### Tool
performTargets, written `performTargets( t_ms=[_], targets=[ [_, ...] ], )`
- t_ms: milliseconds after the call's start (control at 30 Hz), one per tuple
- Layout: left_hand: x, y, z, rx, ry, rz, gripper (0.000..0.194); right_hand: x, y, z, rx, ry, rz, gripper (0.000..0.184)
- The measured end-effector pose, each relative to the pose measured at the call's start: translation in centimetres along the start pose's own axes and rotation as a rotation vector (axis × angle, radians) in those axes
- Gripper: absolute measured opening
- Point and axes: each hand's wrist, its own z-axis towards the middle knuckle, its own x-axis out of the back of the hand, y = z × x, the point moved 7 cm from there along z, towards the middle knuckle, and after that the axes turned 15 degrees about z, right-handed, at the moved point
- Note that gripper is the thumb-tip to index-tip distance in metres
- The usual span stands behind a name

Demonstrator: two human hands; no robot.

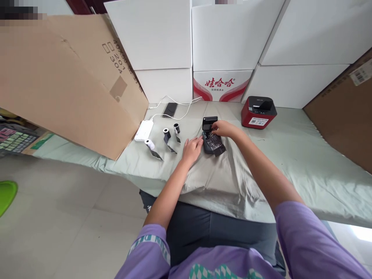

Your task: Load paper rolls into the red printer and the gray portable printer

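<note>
A small black device (207,146) with its lid raised, like a portable label printer, sits on the cloth in front of me. A dark strip with pale print (215,144) hangs out over its front. My right hand (223,128) reaches into the opening under the lid, thumb and fingers pinched together; what they hold is hidden. My left hand (192,150) lies flat on the cloth with fingers stretched out, its fingertips at the device's left side. Left of that hand stand a white roll (149,144), a black-and-white roll (166,133) and a black roll (176,128), each trailing a dark strip.
Behind the rolls lie a white power bank (144,131) with a white cable (186,114) and a dark phone-like slab (170,110). A red and black box-shaped machine (258,113) stands at right. White cartons (162,38) and brown cardboard (87,85) wall the greenish cloth (290,155).
</note>
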Motion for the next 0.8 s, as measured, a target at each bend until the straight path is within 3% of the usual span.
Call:
performTargets(
  t_ms=[133,267,467,667,800],
  targets=[
    [0.1,0.0,0.0,0.003,0.006,-0.025,0.052,1.5,-0.9,-0.6,0.001,0.028,0.010,0.024],
    [-0.1,0.1,0.0,0.001,-0.009,-0.021,0.051,3.4,-2.5,-0.8,0.071,0.079,0.042,0.034],
    [-0.1,0.0,0.1,0.019,-0.041,0.009,0.051,1.1,-3.3,-0.4,-0.048,-0.142,-0.242,0.043],
    [0.0,0.2,0.0,0.006,-0.042,0.003,0.050,0.5,-3.7,-2.4,-0.092,-0.043,-0.347,0.040],
    [0.0,0.1,0.0,0.010,-0.045,-0.001,0.050,0.8,-3.3,-2.1,-0.014,-0.102,-0.308,0.038]
  ],
)
